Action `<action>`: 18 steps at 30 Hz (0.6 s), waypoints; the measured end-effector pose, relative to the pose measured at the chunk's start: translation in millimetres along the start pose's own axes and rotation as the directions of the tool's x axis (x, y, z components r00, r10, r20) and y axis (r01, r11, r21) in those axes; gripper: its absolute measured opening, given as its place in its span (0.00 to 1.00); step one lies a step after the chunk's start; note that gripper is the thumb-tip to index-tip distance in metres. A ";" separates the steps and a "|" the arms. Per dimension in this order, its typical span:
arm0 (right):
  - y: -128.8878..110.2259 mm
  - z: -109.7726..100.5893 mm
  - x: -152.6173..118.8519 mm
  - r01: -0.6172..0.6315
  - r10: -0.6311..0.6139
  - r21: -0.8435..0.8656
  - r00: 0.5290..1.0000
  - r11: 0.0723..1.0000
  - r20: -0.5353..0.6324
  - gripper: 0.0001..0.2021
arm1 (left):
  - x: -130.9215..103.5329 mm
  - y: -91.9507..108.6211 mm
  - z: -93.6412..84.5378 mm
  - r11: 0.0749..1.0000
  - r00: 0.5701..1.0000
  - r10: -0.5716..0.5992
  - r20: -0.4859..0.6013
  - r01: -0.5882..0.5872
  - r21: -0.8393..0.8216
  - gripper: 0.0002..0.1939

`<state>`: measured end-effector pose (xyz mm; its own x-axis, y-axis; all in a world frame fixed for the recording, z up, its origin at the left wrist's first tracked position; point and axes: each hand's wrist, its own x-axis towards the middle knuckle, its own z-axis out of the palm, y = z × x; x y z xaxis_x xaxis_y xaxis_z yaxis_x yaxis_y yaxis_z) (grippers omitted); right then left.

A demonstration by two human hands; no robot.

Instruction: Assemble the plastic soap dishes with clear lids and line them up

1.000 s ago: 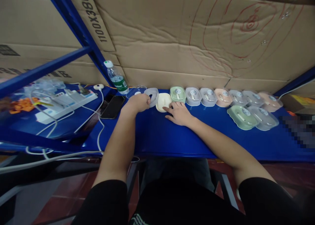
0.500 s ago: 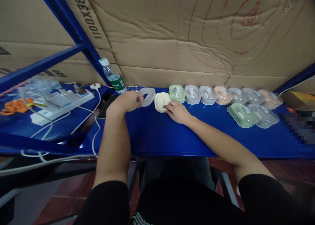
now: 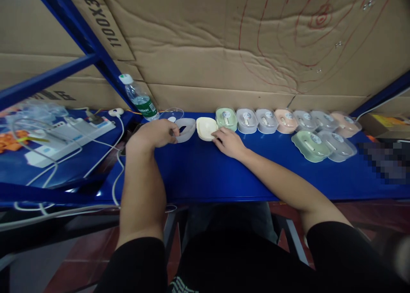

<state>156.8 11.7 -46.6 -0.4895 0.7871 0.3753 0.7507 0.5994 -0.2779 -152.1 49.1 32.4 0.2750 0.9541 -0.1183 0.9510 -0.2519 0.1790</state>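
My left hand pinches the near left edge of a translucent whitish plastic piece, which has a dark opening and is tilted up off the blue table. Just right of it is a shallow cream plastic box with rounded corners. The fingers of my right hand grip the right edge of this box. Behind my left hand stands a clear round plastic piece with a small white disc beside it. A closed green box with a clear lid stands close to the cream box's right side.
Several lidded boxes in grey and peach line the back of the blue table; a green one lies in front at right. A water bottle stands left, near a power strip, white cables and orange parts.
The translucent piece in my left hand has tilted and moved slightly left, away from the cream box. My right hand stays at the cream box. The whole view has shifted a little.
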 end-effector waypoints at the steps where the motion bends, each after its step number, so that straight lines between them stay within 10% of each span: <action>1: 0.4 0.5 0.1 0.002 -0.002 0.000 1.000 1.000 -0.002 0.15 | 1.1 5.7 0.4 0.999 0.999 -0.024 0.041 0.022 0.041 0.12; 8: 3.6 3.1 1.4 -0.003 0.003 -0.001 1.000 1.000 0.017 0.12 | 10.6 49.0 14.6 0.975 0.994 0.019 0.104 -0.042 0.219 0.21; 18: 7.5 1.9 -1.6 -0.007 0.007 0.127 1.000 0.992 0.001 0.21 | 31.6 54.6 44.6 0.993 0.985 0.055 -0.162 -0.038 0.108 0.37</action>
<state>162.3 15.2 -51.0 -0.4850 0.7914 0.3721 0.6914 0.6075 -0.3910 -85.3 58.3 -5.1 0.3008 0.9523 0.0521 0.9496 -0.3041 0.0764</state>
